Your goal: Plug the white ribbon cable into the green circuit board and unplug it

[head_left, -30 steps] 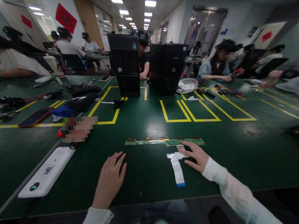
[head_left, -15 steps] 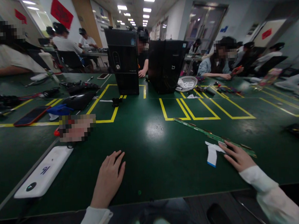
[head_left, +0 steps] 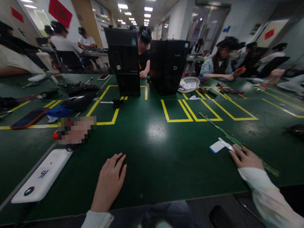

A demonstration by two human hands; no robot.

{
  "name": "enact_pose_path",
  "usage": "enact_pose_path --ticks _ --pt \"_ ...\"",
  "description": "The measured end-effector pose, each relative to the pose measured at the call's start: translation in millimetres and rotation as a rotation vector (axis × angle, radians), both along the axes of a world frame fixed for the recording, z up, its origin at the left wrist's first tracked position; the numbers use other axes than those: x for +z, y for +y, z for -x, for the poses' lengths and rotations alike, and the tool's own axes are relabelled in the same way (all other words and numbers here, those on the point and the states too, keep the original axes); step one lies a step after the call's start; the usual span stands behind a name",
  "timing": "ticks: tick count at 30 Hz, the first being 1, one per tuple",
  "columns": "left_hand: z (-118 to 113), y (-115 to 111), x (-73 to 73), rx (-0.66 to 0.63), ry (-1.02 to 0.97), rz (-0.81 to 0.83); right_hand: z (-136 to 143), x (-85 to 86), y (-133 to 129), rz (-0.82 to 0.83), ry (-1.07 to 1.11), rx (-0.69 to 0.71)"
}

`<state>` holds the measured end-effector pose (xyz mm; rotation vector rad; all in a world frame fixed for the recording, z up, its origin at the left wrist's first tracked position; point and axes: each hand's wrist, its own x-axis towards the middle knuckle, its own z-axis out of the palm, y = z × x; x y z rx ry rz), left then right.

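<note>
My left hand (head_left: 110,179) lies palm down on the green table, fingers stretched out, with nothing in it. At the right, my right hand (head_left: 248,159) has its fingers curled over the middle of a long, narrow green circuit board (head_left: 227,134). The board slants from the yellow tape lines down toward the table's right front, partly hidden by the hand. A white flat ribbon cable (head_left: 218,146) with a blue end sticks out leftward near my fingertips, bent at an angle. Whether the cable is also pinched, I cannot tell.
Two black computer towers (head_left: 125,62) stand at the back, with a white basket (head_left: 189,84) beside the right one. A white power bank-like device (head_left: 43,176), an orange-edged phone (head_left: 30,117) and black cables (head_left: 26,97) lie left. Other people sit around.
My right hand has moved slightly right and swung the circuit board to a steeper slant. The ribbon cable turned with it, its blue end now pointing left. My left hand stayed put.
</note>
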<state>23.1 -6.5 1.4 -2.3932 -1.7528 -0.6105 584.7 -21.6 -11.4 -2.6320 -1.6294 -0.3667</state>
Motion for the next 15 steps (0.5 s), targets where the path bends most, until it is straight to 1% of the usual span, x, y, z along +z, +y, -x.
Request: enact_pose_path --ticks 3,7,10,15 --pt "0 0 -0.2 0.007 0.000 0.011 19 14.7 7 0.056 0.066 -0.165" --pt "0 0 -0.4 0.010 0.002 0.023 30 28.0 18 0.081 0.147 -0.271" --pt "0 -1 0.0 0.013 -0.003 0.015 27 31.3 27 0.053 0.193 -0.328" --pt "1 -1 0.1 0.010 0.002 0.010 10 31.3 47 0.008 0.244 -0.390"
